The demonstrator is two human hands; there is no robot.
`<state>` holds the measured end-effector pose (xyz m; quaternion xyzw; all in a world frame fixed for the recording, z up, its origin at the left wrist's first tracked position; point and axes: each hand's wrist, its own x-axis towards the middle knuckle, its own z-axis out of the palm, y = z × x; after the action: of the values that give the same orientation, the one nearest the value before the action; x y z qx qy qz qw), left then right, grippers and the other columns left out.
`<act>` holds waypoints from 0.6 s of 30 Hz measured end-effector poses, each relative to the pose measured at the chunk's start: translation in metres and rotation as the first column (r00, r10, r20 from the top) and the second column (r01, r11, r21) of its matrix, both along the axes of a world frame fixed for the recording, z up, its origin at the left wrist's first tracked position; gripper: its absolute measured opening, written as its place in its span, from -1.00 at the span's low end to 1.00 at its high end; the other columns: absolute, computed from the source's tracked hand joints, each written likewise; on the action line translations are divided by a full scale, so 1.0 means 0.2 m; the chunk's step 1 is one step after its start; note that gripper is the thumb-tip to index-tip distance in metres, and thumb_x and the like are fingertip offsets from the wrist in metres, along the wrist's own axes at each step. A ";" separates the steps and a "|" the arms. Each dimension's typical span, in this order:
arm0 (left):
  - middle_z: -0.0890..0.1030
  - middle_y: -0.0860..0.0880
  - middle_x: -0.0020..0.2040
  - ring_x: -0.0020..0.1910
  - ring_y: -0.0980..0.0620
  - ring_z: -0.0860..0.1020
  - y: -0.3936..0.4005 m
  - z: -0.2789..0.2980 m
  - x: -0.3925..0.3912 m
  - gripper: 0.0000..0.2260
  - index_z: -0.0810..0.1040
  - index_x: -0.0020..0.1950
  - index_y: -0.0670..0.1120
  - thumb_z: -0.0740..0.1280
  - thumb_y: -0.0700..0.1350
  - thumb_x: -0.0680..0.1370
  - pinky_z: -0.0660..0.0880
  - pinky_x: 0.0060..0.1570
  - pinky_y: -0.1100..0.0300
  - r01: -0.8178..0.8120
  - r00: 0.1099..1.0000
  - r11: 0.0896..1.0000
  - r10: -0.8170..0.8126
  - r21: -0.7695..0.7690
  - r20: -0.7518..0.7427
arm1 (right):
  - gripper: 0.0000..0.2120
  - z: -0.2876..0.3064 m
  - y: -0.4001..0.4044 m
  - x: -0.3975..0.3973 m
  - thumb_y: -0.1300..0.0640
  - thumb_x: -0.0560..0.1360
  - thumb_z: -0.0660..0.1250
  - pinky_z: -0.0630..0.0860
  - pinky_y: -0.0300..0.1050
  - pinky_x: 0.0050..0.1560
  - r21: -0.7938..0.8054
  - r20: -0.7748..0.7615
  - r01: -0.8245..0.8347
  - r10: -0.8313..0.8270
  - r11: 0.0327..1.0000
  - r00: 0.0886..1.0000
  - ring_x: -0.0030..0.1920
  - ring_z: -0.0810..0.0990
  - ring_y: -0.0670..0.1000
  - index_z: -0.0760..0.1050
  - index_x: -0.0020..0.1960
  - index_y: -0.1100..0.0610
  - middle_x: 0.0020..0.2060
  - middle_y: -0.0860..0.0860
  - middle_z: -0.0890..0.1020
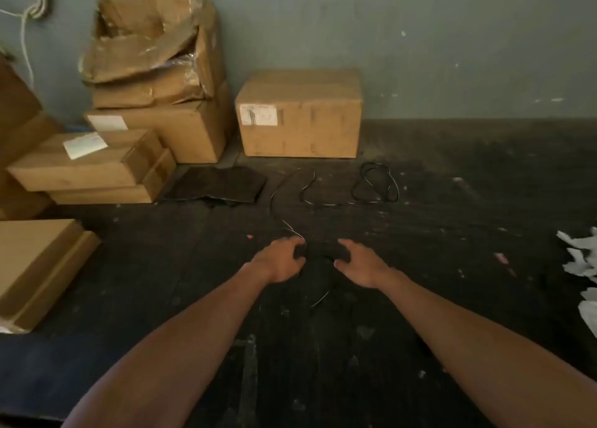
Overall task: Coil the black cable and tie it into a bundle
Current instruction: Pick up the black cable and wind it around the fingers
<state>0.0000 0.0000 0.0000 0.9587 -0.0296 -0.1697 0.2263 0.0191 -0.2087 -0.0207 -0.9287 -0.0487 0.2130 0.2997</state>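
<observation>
My left hand (281, 259) is curled narrow around the near end of the black cable (376, 185), though against the dark floor (452, 266) I cannot tell for sure how firm the pinch is; my right hand (358, 262) hovers just beside it, fingers half spread and holding nothing that I can make out. From my left hand the cable runs away over the floor in loose bends and ends in a small tangle of loops toward the far wall, near the closed box (302, 114). The main risk, as I judge it, is that tangle: if I pull the slack in fast, the loops could cinch into a knot before they reach me. The cable is also thin and nearly the colour of the floor, so I could easily miss a strand or let a turn slip off while forming the coil. It passes close to the dark mat (216, 183) and might snag its edge. As for containers, the torn open box (151, 46) on the stack at the far left corner shows only crumpled card and plastic film inside; the other boxes are shut.
</observation>
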 end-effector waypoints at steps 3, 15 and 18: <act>0.49 -0.07 0.40 0.35 -0.07 0.47 -0.02 -0.07 -0.03 -0.57 0.36 0.48 0.05 0.29 -0.01 0.60 0.42 0.33 -0.11 0.016 1.000 0.999 -0.016 0.048 -0.012 | -0.41 -0.05 0.03 -0.02 0.00 0.56 0.29 0.35 0.10 0.36 0.001 -0.054 -0.022 0.022 1.000 0.998 0.44 0.33 0.14 0.16 0.52 -0.08 0.49 0.07 0.30; 0.50 -0.02 0.26 0.22 -0.01 0.51 -0.05 -0.11 -0.07 -0.71 0.46 0.33 0.05 0.29 -0.03 0.61 0.52 0.18 -0.04 -0.124 0.971 0.990 0.134 -0.060 0.198 | -0.86 0.10 0.01 0.00 0.08 0.58 0.29 0.50 -0.16 -0.24 0.270 -0.069 0.038 -0.020 0.962 0.997 -0.24 0.57 -0.02 0.58 0.04 0.10 -0.19 0.05 0.66; 0.49 -0.01 0.21 0.16 0.04 0.51 -0.07 -0.08 -0.10 -0.74 0.44 0.28 0.02 0.28 0.00 0.61 0.54 0.18 -0.02 -0.115 0.956 0.982 0.151 -0.152 0.251 | -0.86 0.20 0.00 0.03 0.11 0.58 0.30 0.48 -0.17 -0.33 0.409 -0.125 0.161 -0.119 0.898 0.985 -0.31 0.57 0.00 0.57 0.05 0.16 -0.22 0.08 0.66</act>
<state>-0.0193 -0.0130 -0.0165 0.9549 -0.0059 -0.0236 0.2960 0.0258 -0.2080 0.0201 -0.8326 -0.0116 0.2204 0.5079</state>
